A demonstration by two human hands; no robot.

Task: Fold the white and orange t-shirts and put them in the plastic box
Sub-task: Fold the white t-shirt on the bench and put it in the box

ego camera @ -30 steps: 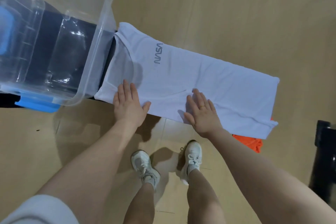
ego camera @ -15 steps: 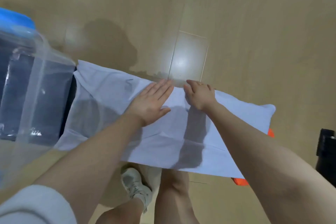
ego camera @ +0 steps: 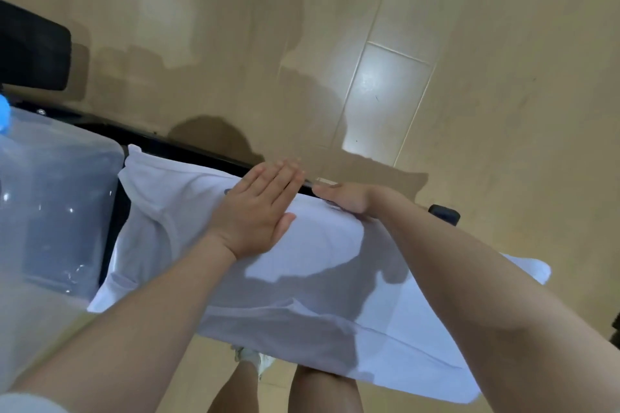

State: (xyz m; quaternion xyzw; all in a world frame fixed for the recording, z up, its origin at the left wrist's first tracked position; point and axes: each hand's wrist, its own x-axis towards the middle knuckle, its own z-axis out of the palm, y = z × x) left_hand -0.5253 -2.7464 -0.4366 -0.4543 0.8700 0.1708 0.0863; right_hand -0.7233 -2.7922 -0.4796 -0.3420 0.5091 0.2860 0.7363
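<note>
Both hands reach across the white t-shirt [ego camera: 302, 295] toward its far edge. In the head view, the left hand [ego camera: 258, 211] lies flat and spread on the cloth, palm down, fingers straight and pressed together, their tips just over the far edge of the shirt, thumb angled out to the right. It grips nothing; it presses on the fabric. The right hand [ego camera: 345, 198] sits just beside it to the right, turned on its edge at the far border of the shirt, fingers pointing left toward the left hand's fingertips. Whether those fingers curl over the cloth edge or only rest against it cannot be told from this angle.

The white t-shirt is laid out as a long strip over a black table [ego camera: 201, 152], whose dark far rim shows beyond the cloth. The collar end lies at the left, touching the clear plastic box [ego camera: 57, 211], which stands at the left end of the table and has a blue clip [ego camera: 4, 111] at its upper corner. The shirt's near edge hangs over the table's front side, and its right end runs under the right forearm. No orange shirt shows here.

Below the cloth, the person's bare legs and one white sneaker [ego camera: 250, 357] stand on the beige floor [ego camera: 469, 43]. A black object [ego camera: 33, 50] sits at the upper left.
</note>
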